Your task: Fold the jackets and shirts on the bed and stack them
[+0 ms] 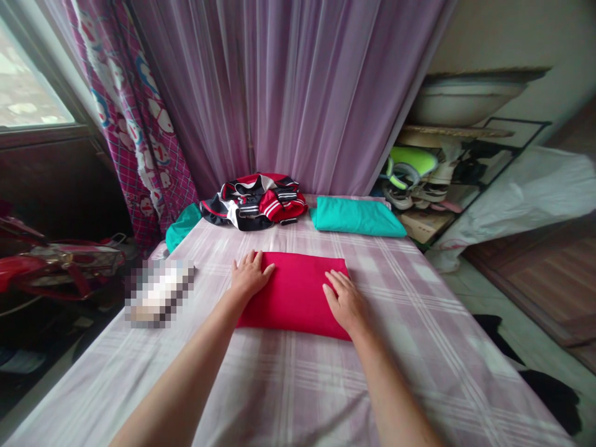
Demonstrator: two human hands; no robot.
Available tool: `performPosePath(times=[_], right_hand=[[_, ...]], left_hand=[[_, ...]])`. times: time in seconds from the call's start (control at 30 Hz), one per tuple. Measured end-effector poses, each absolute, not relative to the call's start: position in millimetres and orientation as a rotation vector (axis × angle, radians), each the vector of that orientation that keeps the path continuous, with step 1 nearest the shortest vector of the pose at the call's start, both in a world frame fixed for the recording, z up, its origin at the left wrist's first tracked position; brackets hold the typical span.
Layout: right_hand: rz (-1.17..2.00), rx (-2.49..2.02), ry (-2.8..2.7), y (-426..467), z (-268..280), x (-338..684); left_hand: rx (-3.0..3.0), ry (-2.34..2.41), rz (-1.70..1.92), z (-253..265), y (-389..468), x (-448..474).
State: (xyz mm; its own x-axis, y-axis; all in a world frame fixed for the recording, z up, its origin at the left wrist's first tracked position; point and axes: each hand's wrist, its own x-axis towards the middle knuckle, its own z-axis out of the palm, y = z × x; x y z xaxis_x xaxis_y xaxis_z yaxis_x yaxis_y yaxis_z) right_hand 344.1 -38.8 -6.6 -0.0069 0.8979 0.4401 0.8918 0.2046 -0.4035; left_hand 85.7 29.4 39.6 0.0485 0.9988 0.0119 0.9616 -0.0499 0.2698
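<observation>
A red cloth, folded into a flat rectangle, lies on the plaid tablecloth in front of me. My left hand rests on its far left corner, fingers spread and palm down. On the right edge lies my right hand, also flat with its fingers apart. Neither hand grips the cloth. Whether the red cloth is a garment cannot be told from its folded shape.
Behind it sit a heap of red, black and white clothing and a folded teal cloth. More teal fabric hangs at the left edge near a blurred-out item. Purple curtains close the back; a shoe rack stands right.
</observation>
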Motion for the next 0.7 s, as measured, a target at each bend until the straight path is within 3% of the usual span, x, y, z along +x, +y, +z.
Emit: performPosePath(times=[0.23, 0.47, 0.7], right_hand=[[0.012, -1.633, -1.859, -39.6, -6.4, 345.1], [-0.029, -1.563, -1.817, -38.9, -13.1, 347.5], [-0.022, -1.628, -1.690, -43.5, -18.8, 365.3]], left_hand=[[2.392, 1.839, 0.453, 17.5, -17.9, 76.8], [2.258, 1.648, 0.883, -10.9, -9.0, 52.9], [2.087, 1.869, 0.956, -17.4, -22.5, 29.2]])
